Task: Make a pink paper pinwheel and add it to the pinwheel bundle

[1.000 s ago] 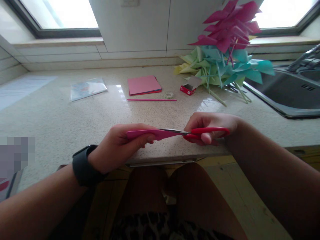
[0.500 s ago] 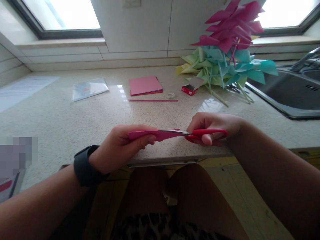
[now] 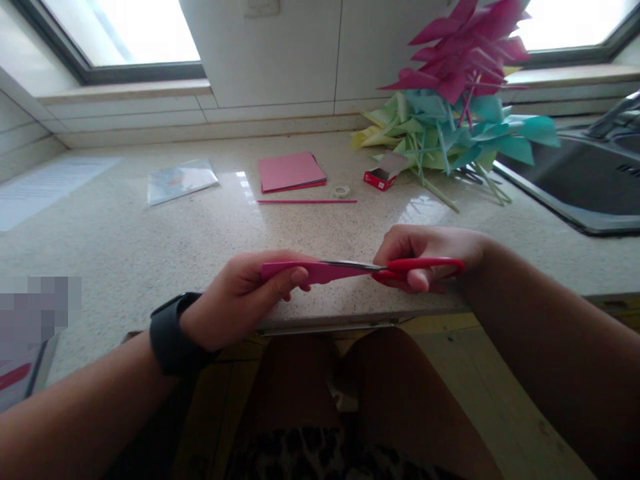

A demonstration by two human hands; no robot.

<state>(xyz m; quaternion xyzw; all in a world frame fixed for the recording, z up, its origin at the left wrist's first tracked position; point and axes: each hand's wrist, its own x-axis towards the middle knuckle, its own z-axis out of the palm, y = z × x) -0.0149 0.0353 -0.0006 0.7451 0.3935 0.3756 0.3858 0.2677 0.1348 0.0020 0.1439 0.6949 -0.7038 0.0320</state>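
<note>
Scissors on pink paper, with the cut apparently unfinished

From the head view, we take the pink paper as the middle of our clock; it is held just over the counter's near edge. At 9 o'clock our left hand is closed, thumb on top, pinching the paper. At 3 o'clock our right hand curls round the handles of the red scissors, whose blades look nearly together along the paper's far edge; we cannot tell how deep any cut runs.

Judging by the bunch of paper pinwheels at 1 o'clock, several pieces are already made. This one seems at an early stage: the paper is not yet shaped, and a bare pink stick lies at 12 o'clock, just below the stacked sheets. Cutting, folding and fixing probably remain. The tape roll and small red box lie between 12 and 1 o'clock.
</note>
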